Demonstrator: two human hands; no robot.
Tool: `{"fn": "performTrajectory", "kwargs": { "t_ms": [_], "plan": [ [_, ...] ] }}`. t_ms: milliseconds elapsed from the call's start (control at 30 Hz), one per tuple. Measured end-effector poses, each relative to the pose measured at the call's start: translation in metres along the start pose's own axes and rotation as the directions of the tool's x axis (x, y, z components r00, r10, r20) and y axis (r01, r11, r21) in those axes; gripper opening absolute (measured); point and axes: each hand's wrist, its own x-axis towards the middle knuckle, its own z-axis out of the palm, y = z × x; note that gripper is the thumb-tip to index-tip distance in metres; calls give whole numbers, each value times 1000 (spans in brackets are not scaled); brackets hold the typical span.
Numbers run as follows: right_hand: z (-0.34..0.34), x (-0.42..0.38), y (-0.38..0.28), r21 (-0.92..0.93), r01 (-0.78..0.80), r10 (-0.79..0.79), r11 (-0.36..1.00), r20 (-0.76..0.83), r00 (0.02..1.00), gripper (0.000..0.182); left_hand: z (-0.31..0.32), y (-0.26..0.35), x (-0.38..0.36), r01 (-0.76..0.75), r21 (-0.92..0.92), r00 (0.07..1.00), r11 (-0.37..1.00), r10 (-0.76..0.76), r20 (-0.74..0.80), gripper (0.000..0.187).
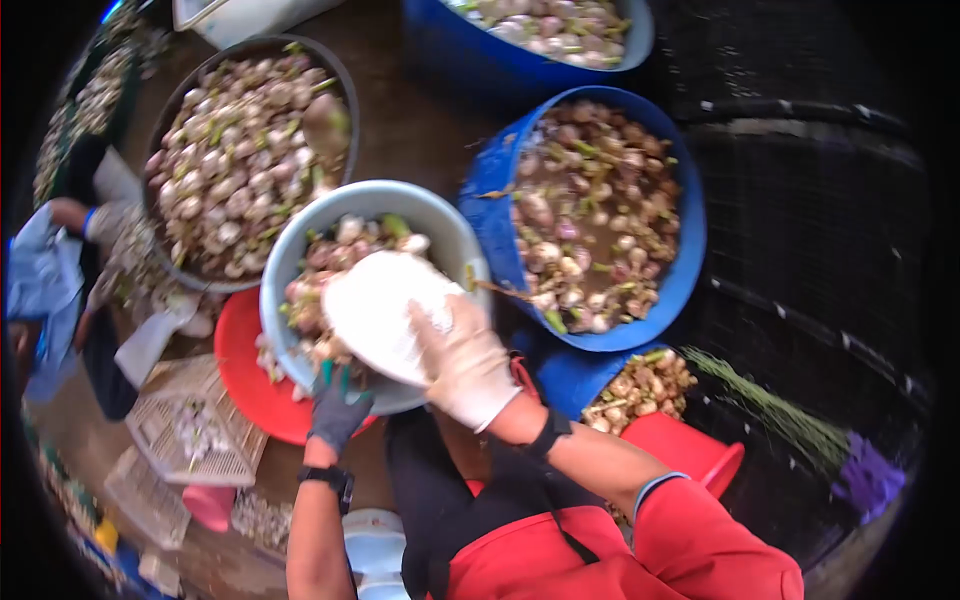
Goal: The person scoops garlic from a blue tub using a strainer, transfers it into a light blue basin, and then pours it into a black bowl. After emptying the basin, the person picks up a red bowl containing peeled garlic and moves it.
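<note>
We see 2 gloved hands working at a round light-blue plastic basin (440,225), which we use as our landmark. The basin holds bulbs with pale, papery skins and some green stalk pieces (325,260). The right hand (465,365), in a thin whitish glove, lies over the near rim of the basin and is closed on a white, smooth, rounded scoop-like object (375,310) that is tilted over the bulbs; we cannot tell exactly what this object is. The left hand (338,405), in a dark knitted glove with green fingertips, grips the near rim of the basin with the fingers curled narrow around it.

Under the basin, on its left side, there is a red plastic tub (245,370). To the right of the basin stands a blue round tub (690,240) with murky water and more bulbs. Behind the basin, to the left, a dark round tub (345,80) is heaped with dry bulbs. Further left of the basin another person's sleeve (40,280) is seen. Near this side, left of the basin, lies a white plastic lattice crate (180,420).
</note>
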Motion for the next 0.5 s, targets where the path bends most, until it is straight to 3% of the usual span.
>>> {"fn": "performTrajectory", "kwargs": {
  "t_ms": [67, 100, 133, 167, 200, 233, 267, 400, 433, 467, 500],
  "plan": [
    [4, 8, -7, -2, 8, -7, 1000, 121, 993, 68, 10, -13, -5, 32, -130, 999, 991, -35, -23, 76],
    [15, 14, -8, 4, -19, 18, 1000, 107, 994, 66, 11, -13, -9, 89, -129, 996, 988, -91, -6, 75],
    [24, 21, -8, 16, -37, 36, 999, 85, 996, 63, 24, -29, -10, 148, -345, 987, 927, -161, -10, 73],
    [19, 23, -12, -36, -4, 6, 999, 58, 998, 63, 54, -81, -4, -178, 229, 933, 957, 238, -269, 68],
    [8, 20, -18, -69, 7, -4, 998, 41, 999, 66, 46, -65, -1, -202, 229, 929, 952, 260, -264, 68],
    [-3, 17, -18, -41, 42, -39, 998, 81, 996, 67, 28, -42, -11, -1, -55, 984, 998, -9, -177, 67],
    [-11, 14, -14, -8, 78, -76, 997, 118, 990, 67, 15, -26, -15, 234, -300, 968, 925, -251, -17, 65],
    [5, 12, -10, 6, -29, 28, 1000, 177, 984, 72, 7, -17, 3, 272, -184, 960, 945, -279, -15, 59],
    [7, 6, -11, 20, 19, -20, 1000, 77, 997, 74, 15, -24, 14, 91, -402, 992, 911, -117, -42, 57],
    [-7, -1, -10, -6, 93, -92, 996, 14, 996, 78, 28, -37, 26, -86, -593, 995, 801, 37, -93, 55],
    [-12, 0, -5, 73, 86, -93, 994, 103, 990, 81, 38, -75, 47, 11, -967, 995, 256, -102, -16, 53]
  ]
}}
